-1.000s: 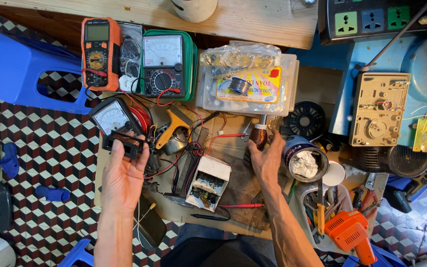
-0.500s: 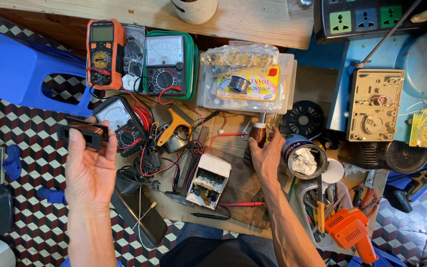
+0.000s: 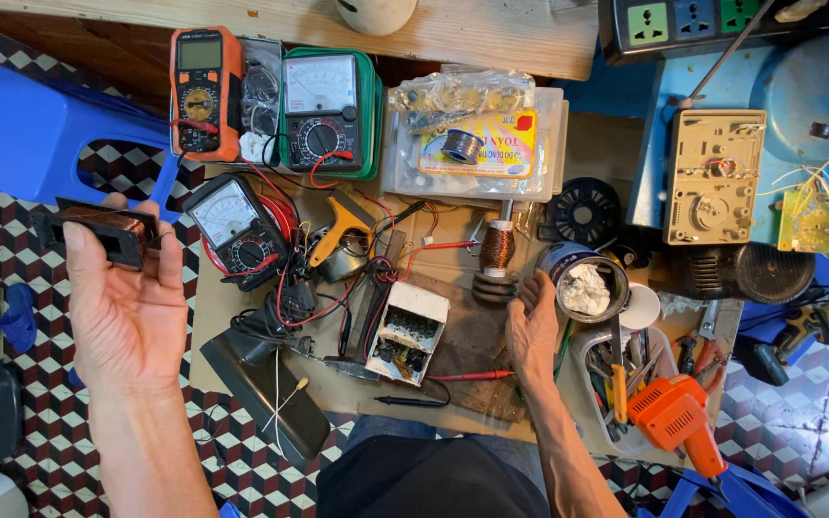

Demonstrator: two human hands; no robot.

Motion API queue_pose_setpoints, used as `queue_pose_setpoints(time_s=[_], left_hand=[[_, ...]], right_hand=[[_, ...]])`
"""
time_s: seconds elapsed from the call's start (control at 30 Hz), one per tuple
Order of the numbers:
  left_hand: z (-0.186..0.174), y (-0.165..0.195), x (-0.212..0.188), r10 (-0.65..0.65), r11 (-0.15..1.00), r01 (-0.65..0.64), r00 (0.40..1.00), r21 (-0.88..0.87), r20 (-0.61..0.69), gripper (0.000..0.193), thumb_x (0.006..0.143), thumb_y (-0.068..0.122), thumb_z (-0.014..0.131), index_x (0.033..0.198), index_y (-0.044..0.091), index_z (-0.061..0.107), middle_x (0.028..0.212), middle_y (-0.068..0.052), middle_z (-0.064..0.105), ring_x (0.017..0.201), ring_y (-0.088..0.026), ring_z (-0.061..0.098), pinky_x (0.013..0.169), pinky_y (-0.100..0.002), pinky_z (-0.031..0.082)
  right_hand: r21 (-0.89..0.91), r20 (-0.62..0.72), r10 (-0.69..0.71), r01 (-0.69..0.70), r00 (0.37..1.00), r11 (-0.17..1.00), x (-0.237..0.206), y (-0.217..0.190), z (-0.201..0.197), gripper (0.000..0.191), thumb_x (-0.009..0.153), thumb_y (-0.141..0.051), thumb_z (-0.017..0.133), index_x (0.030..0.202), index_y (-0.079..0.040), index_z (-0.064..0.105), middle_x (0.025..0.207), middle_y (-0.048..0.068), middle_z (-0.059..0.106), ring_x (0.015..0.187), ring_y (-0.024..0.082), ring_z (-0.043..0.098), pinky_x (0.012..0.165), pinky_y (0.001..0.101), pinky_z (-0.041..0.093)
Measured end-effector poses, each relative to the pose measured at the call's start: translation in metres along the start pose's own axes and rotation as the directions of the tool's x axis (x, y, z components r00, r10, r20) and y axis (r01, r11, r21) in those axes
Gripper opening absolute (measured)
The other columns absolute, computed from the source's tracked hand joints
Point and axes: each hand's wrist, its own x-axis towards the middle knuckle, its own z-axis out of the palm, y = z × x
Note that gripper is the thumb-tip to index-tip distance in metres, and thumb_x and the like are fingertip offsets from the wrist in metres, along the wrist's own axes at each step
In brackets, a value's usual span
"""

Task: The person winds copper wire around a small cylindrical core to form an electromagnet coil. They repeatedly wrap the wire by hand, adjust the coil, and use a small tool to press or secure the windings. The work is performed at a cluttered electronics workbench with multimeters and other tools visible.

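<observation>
Left hand (image 3: 127, 312): raised palm-up over the checkered floor (image 3: 40, 173), fingers grasping a small transformer (image 3: 98, 230) with copper winding, left of the analog multimeter (image 3: 237, 230) | Right hand (image 3: 532, 331): fingers loose, holding nothing, resting on the cardboard bench top (image 3: 616, 153) just below the copper coil (image 3: 496, 251), beside the metal tin (image 3: 582, 283).

coil (image 3: 497, 247) right of meters (image 3: 323, 110)
</observation>
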Motion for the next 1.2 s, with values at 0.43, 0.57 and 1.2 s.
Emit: queue_pose_setpoints(time_s=[0.43,0.57,1.2], left_hand=[[0.06,0.03,-0.114,-0.047,0.999,0.049,0.982,-0.009,0.183,0.035,0.104,0.025,0.071,0.13,0.002,0.064,0.124,-0.011,0.07,0.118,-0.023,0.069,0.1,-0.035,0.062],[0.097,0.005,-0.178,-0.182,0.983,0.176,0.932,0.047,0.312,0.026,0.099,0.022,0.07,0.118,0.005,0.065,0.115,-0.013,0.072,0.108,-0.023,0.073,0.092,-0.035,0.063],[0.166,-0.07,-0.23,-0.631,0.773,0.427,0.594,0.47,0.499,0.038,0.095,0.029,0.071,0.12,0.0,0.07,0.107,-0.007,0.075,0.094,-0.014,0.074,0.09,-0.031,0.062]], right_hand=[[0.101,0.14,-0.152,0.138,0.979,0.985,-0.121,-0.085,-0.044,0.04,0.096,-0.004,0.053,0.136,0.0,0.056,0.129,0.014,0.068,0.123,0.023,0.064,0.107,0.033,0.048],[0.287,0.071,-0.282,0.251,0.957,0.924,-0.173,-0.157,-0.066,0.028,0.102,-0.005,0.053,0.127,0.002,0.065,0.121,0.013,0.073,0.118,0.021,0.067,0.103,0.0311,0.05],[0.168,0.181,-0.184,0.154,0.966,0.974,-0.191,-0.24,-0.151,0.055,0.11,-0.044,0.043,0.133,-0.003,0.072,0.091,0.015,0.064,0.083,0.018,0.052,0.074,0.0326,0.045]])
